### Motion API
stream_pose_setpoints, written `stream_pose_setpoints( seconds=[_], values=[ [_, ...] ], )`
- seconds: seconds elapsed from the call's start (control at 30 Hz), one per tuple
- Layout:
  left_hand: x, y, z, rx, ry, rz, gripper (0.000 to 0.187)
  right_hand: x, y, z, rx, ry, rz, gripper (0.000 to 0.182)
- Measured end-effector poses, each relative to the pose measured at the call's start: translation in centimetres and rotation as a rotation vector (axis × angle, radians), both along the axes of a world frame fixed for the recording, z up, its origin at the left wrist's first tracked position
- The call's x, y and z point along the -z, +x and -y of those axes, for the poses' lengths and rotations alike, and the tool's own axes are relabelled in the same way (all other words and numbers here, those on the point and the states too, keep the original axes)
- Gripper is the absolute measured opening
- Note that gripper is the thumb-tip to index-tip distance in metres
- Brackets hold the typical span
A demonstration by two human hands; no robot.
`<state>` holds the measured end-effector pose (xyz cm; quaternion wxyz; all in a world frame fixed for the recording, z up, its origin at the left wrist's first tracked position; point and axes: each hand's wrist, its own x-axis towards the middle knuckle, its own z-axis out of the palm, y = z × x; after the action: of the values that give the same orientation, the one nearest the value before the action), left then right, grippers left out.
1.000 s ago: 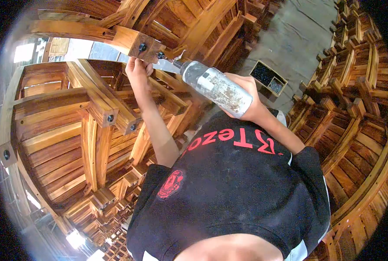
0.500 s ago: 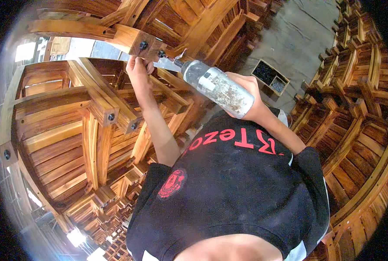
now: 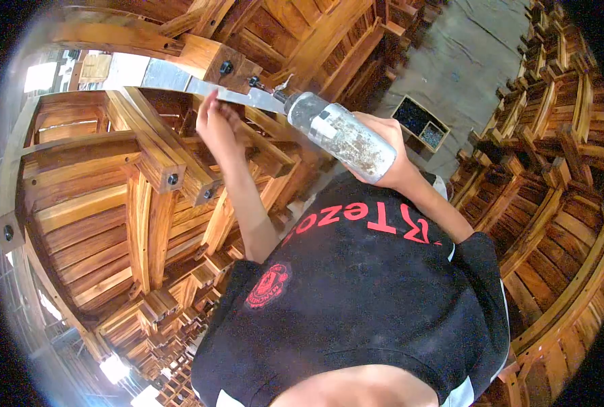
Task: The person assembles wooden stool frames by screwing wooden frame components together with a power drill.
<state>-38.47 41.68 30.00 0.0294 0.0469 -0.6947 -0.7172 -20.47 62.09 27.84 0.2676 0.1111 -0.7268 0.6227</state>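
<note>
Right grip (image 3: 391, 152) wrapped round grey power driver (image 3: 343, 136), bit toward wooden block (image 3: 215, 62) upper centre; left grip (image 3: 219, 125) loose, just below.

Right hand (image 3: 390, 152) round a grey power driver (image 3: 343, 136) — tip at a wooden leg block (image 3: 214, 62).

Left hand (image 3: 219, 127) raised at the end of a bare, nearly straight forearm, fingers loosely extended, blurred, nothing gripped. Right hand (image 3: 383, 152) lifted to similar height, elbow bent, fingers wrapped tight in a closed grip.
</note>
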Motion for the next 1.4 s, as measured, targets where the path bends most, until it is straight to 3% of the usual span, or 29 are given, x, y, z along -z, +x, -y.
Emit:
stream_pose_setpoints(
  seconds=[0.07, 0.1, 0.2, 0.63, 1.13, 1.33, 1.4],
  values=[
    [-0.7, 3.2, 0.4, -0.005, -0.108, -0.051, 0.018, 0.2, 0.0, -0.1, 0.005, 0.0, 0.027, 0.044],
    [-1.5, 4.7, -0.8, -0.048, -0.136, 0.052, 0.018, 0.2, 0.0, -0.1, 0.006, 0.0, 0.044, 0.044],
    [-3.0, 7.7, -1.5, 0.451, -0.18, 0.012, 0.019, -0.2, 0.1, -0.2, -0.006, 0.021, 0.068, 0.043],
    [-4.5, 7.6, -4.0, 0.303, -0.057, -0.037, 0.032, 0.1, -0.2, -0.1, -0.005, -0.008, -0.008, 0.038],
    [-4.9, 7.3, -3.3, 0.36, -0.072, -0.042, 0.023, -0.4, -0.3, 0.0, -0.006, 0.0, 0.008, 0.033],
    [-1.1, 5.6, -3.5, 0.029, -0.019, 0.004, 0.033, -1.2, 0.1, 0.4, 0.027, -0.042, 0.06, 0.031],
    [1.8, 2.1, -1.9, 0.115, 0.125, 0.018, 0.04, -1.5, 0.2, 0.4, 0.029, -0.02, 0.061, 0.03]
  ],
)
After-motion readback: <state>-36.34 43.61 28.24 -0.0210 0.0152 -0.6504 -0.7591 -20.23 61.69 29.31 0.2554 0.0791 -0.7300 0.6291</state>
